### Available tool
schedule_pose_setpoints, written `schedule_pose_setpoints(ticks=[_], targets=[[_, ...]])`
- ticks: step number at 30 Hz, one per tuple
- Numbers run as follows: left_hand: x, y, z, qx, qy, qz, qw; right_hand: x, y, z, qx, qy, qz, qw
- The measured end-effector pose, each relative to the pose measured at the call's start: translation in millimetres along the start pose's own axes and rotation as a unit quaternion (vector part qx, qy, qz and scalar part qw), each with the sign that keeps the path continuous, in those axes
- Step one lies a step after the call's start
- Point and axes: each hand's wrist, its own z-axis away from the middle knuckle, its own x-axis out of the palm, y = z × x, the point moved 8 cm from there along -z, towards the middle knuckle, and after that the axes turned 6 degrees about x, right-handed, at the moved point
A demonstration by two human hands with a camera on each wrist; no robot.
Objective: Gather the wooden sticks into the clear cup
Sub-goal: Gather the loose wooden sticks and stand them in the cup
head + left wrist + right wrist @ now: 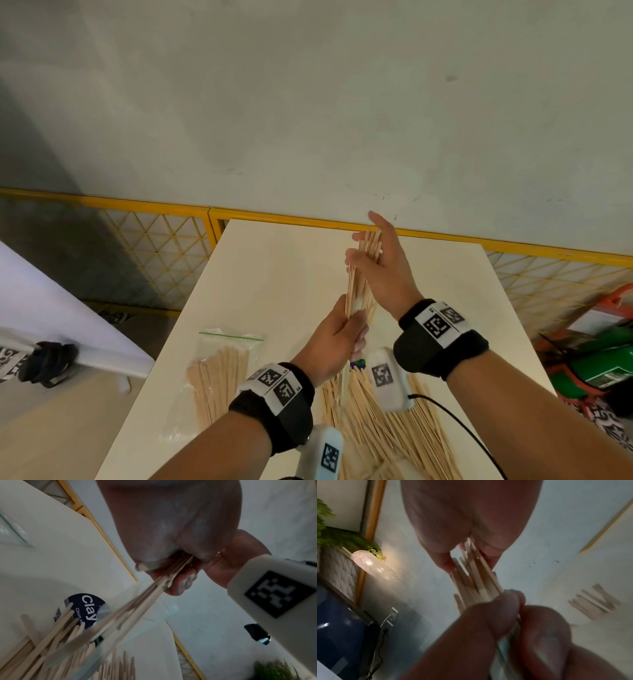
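Note:
My left hand grips the lower part of a bundle of wooden sticks and holds it upright above the table. My right hand is open, its straight fingers and palm lying against the fanned upper ends. Seen from the right wrist, the stick tips sit between its thumb and fingers. In the left wrist view the bundle runs out of the fist, with a blurred clear wall round its lower end. I cannot tell whether that is the clear cup. A loose pile of sticks lies under the hands.
The white table also holds a zip bag of sticks at the left and a dark round "Clay" label near the pile. A yellow mesh fence runs behind the table. Green equipment stands at the right.

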Motion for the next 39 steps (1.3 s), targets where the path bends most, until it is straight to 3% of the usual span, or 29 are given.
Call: schedule_pose_setpoints(ticks=[4, 8, 16, 19, 21, 24, 29, 32, 36, 39], targets=[[3, -4, 1, -0.016, -0.005, -0.017, 1.0, 1, 3, 10, -0.009, 0.013, 0.072, 0.997], [5, -5, -1, -0.016, 0.005, -0.019, 1.0, 8, 10, 16, -0.017, -0.023, 0.143, 0.989], [8, -6, -14, -0.01, 0.048, 0.015, 0.999, 7, 11, 17, -0.017, -0.067, 0.131, 0.989], [-3, 8, -20, 0.038, 0.086, -0.019, 0.995, -8, 17, 21, -0.002, -0.068, 0.042, 0.997], [-14, 26, -26, 0.069, 0.117, -0.033, 0.99, -29, 29, 25, 0.001, -0.019, 0.012, 1.0], [-23, 62, -42, 0.109, 0.142, 0.009, 0.984, -47, 51, 32, 0.028, 0.023, 0.096, 0.995], [-14, 122, -75, 0.229, 0.14, 0.051, 0.962, -40, 88, 42, 0.117, -0.037, 0.269, 0.955], [-7, 101, -94, 0.225, 0.132, 0.014, 0.965, -36, 116, 43, 0.182, -0.044, 0.29, 0.939], [-12, 27, -106, 0.143, 0.142, -0.132, 0.971, -37, 131, 41, 0.209, -0.014, 0.205, 0.956], [-12, 4, -111, 0.104, 0.137, -0.06, 0.983, -35, 136, 38, 0.195, -0.029, 0.197, 0.96]])
